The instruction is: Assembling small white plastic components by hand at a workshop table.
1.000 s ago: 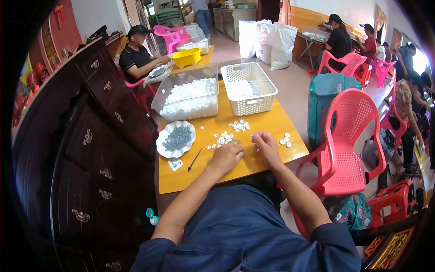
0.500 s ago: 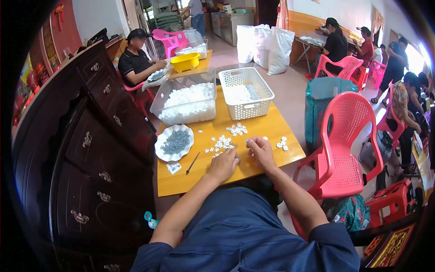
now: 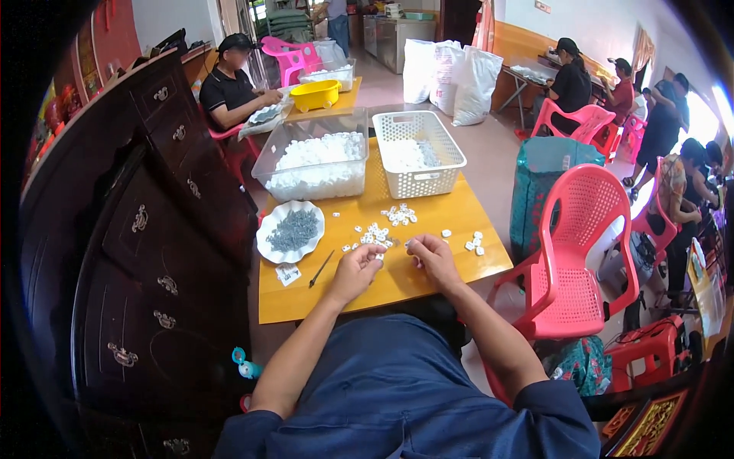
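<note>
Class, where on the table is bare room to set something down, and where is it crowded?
Free: between the white basket and the few white pieces at right; also the near left corner, below the white slip and dark tool. Crowded: the middle, where loose pieces lie just beyond the left hand.

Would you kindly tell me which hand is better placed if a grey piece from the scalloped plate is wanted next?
Probably the left hand: it is nearer the plate of grey pieces, while the right hand is farther to the right. Whether either is free is unclear.
</note>
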Action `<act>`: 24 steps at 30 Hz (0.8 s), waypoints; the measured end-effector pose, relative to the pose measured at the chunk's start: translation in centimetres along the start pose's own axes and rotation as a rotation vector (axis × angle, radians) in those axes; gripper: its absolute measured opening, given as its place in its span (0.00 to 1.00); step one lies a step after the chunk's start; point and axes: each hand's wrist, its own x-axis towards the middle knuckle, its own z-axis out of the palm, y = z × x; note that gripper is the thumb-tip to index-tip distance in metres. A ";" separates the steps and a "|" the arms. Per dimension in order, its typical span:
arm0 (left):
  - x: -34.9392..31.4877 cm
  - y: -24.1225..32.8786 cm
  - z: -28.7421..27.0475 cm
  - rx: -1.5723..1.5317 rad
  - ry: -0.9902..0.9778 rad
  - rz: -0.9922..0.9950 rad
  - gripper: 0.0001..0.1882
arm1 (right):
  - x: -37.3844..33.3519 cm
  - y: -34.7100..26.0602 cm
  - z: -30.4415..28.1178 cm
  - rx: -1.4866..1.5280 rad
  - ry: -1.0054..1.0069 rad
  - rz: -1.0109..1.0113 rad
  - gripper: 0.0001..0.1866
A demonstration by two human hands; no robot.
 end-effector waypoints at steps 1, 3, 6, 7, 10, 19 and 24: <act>0.0 0.5 -0.1 -0.004 0.005 -0.004 0.13 | 0.0 0.0 0.0 -0.003 -0.004 0.006 0.09; -0.1 1.3 -0.6 0.027 -0.003 0.028 0.13 | 0.1 -0.1 0.0 -0.038 -0.058 0.037 0.09; -0.1 1.6 -1.0 -0.004 0.021 0.037 0.13 | -0.2 -0.7 0.2 -0.026 -0.144 0.082 0.08; -0.2 1.9 -1.0 -0.013 0.026 0.048 0.13 | -0.4 -1.0 0.3 -0.025 -0.147 0.086 0.08; -0.3 2.2 -1.3 -0.019 0.005 0.052 0.12 | -0.7 -1.5 0.5 -0.060 -0.240 0.098 0.08; -0.5 2.5 -1.4 0.017 -0.061 0.087 0.13 | -1.1 -2.1 1.0 0.049 -0.330 0.105 0.07; -0.5 2.7 -1.7 0.033 -0.055 0.090 0.14 | -1.3 -2.6 1.3 0.063 -0.304 0.129 0.07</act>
